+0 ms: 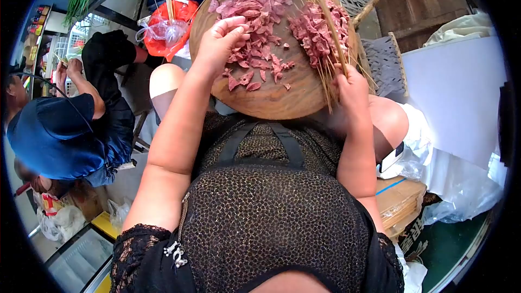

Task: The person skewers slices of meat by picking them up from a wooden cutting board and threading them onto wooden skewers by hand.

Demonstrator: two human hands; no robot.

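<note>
A round wooden board (271,100) lies in front of my knees. Loose slices of dark red meat (263,16) spread over its left and middle. My left hand (223,38) is over the left edge of this meat, its thumb and fingers curled towards each other; whatever is between them is hidden. On the board's right side is a heap of skewered meat (317,35), with thin stick ends poking out towards me. My right hand (350,84) grips a bamboo skewer (331,30) that slants across this heap.
Left of the board, a red plastic bag (182,24) holds upright sticks. Another person in a dark blue shirt (57,135) sits at the left. A woven chair (382,57) stands beyond the board's right edge, near a white panel (456,92). Flattened cardboard (401,201) lies at lower right.
</note>
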